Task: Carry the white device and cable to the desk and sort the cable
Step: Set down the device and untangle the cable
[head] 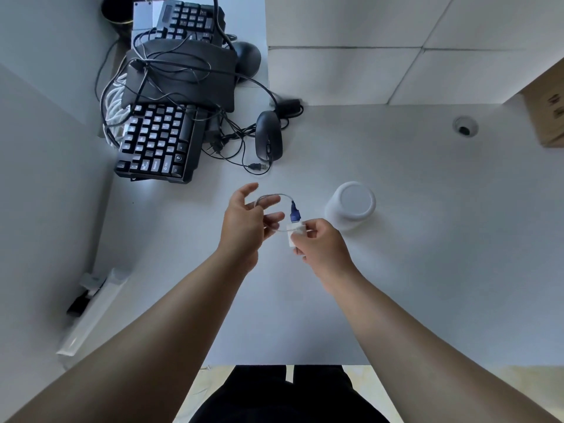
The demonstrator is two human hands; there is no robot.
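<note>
Over the white desk (427, 239), my right hand (320, 245) grips a small white device (295, 232). A blue plug (294, 212) sticks out of the device's far side. From the plug a thin pale cable (274, 196) arcs left in a loop and passes through the fingers of my left hand (247, 221). The left thumb and fingers are spread, with the cable running between them; how firmly they pinch it is unclear. Both hands hover just above the desk top.
An upturned white cup (351, 206) stands just right of my hands. Black keyboards (158, 141), tangled black cables (232, 138) and a black mouse (268, 135) fill the far left. A cardboard box (546, 111) sits far right. The desk's near edge is at my legs.
</note>
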